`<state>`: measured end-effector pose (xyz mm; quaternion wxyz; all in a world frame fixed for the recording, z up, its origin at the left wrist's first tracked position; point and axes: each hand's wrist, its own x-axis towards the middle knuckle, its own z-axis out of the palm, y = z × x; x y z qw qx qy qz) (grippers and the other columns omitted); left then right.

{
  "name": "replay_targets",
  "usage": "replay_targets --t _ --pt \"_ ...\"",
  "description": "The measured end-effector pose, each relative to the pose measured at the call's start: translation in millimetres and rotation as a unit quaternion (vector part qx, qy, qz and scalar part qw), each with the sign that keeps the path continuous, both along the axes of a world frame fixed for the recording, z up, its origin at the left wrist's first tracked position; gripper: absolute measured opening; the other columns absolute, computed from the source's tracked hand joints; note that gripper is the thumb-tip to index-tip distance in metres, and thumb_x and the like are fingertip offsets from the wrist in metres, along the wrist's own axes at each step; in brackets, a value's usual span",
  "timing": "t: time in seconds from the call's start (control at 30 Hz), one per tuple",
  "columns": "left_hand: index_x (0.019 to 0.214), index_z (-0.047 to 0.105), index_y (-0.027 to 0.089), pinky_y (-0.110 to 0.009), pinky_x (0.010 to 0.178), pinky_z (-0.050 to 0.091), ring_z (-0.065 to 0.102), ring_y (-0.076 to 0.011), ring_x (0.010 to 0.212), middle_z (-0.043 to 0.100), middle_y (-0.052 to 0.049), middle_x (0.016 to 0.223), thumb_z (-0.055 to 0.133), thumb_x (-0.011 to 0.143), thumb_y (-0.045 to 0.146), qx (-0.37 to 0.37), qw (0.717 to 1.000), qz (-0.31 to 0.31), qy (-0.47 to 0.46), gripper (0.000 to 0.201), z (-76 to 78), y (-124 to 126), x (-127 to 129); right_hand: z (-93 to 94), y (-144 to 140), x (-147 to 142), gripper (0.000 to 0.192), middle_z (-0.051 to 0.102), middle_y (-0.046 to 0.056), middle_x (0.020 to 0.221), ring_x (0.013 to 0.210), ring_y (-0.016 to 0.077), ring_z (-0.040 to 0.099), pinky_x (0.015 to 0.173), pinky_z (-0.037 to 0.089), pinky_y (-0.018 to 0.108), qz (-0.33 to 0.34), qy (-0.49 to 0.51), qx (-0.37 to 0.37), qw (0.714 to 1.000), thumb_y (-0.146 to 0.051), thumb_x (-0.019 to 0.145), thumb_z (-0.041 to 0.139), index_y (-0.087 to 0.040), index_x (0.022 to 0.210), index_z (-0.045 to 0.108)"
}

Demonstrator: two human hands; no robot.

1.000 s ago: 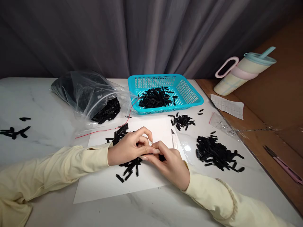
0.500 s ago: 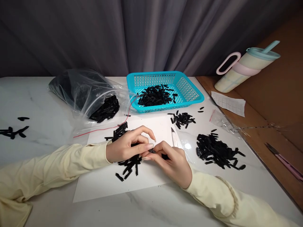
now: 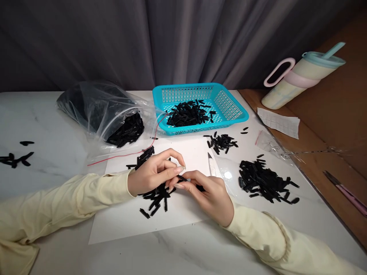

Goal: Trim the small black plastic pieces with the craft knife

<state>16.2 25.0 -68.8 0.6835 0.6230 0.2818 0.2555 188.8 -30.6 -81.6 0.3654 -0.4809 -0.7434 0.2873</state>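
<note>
My left hand (image 3: pixel 157 172) and my right hand (image 3: pixel 210 194) meet over a white sheet of paper (image 3: pixel 114 229). Between their fingertips is a small, narrow black piece (image 3: pixel 182 178), pinched by both. Something black also shows under the curled fingers of my right hand; it may be more pieces, held or lying below. A loose pile of like black pieces (image 3: pixel 156 200) lies on the paper, partly hidden by my left hand. To the right of the hands, a white pen-like tool (image 3: pixel 211 164) with a dark tip rests at the paper's edge.
Behind the paper stands a blue basket (image 3: pixel 241 114) holding black pieces. A clear plastic bag (image 3: pixel 94 110) of them lies to its left. Further piles (image 3: pixel 266 181) sit on the right. A tumbler (image 3: pixel 298 82), tweezers-like tool (image 3: pixel 345 193) and paper slip (image 3: pixel 279 122) are at the right edge.
Both hands stay together. The fingertips have shifted slightly, and the black piece between them now shows more of its length. The camera view has moved a little.
</note>
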Motion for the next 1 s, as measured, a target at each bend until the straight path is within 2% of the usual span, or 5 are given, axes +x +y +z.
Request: replay_targets --t 0.33,0.47,0.73,1.0 --pt "0.092 0.044 0.018 -0.019 0.047 0.037 0.046 -0.0083 0.044 0.05 0.007 0.048 0.052 0.087 0.035 0.016 1.0 0.018 -0.007 0.019 -0.3 -0.8 0.1 -0.5 0.1 1.8 0.015 0.063 -0.001 0.055 0.036 0.0085 0.042 0.04 0.033 0.022 0.004 0.003 0.035 0.999 -0.027 0.091 0.053 -0.019 0.085 0.064" --pt "0.093 0.044 0.017 -0.019 0.048 0.037 0.046 -0.0084 0.045 0.05 0.007 0.049 0.051 0.088 0.032 0.023 0.999 0.015 -0.016 0.017 -1.1 -0.3 -1.3 0.6 0.5 2.0 0.017 0.063 -0.001 0.054 0.035 0.0087 0.043 0.04 0.034 0.022 -0.001 -0.008 0.029 1.0 -0.027 0.092 0.051 -0.019 0.086 0.065" --pt "0.095 0.044 0.017 -0.019 0.048 0.036 0.047 -0.0084 0.047 0.05 0.006 0.051 0.05 0.088 0.028 0.013 1.0 0.011 -0.026 0.014 -2.5 -0.2 -1.9 1.3 -0.1 1.6 0.021 0.062 -0.003 0.052 0.035 0.0067 0.044 0.04 0.037 0.019 0.002 0.003 0.062 0.998 -0.027 0.094 0.048 -0.016 0.088 0.065" --pt "0.096 0.044 0.017 -0.019 0.049 0.035 0.044 -0.008 0.047 0.048 0.007 0.053 0.049 0.088 0.024 0.013 0.999 0.009 -0.036 0.011 -5.1 0.1 -3.1 1.9 -0.8 1.5 0.02 0.061 -0.003 0.051 0.034 0.0062 0.041 0.038 0.035 0.019 0.004 0.003 0.064 0.998 -0.024 0.094 0.048 -0.015 0.09 0.065"
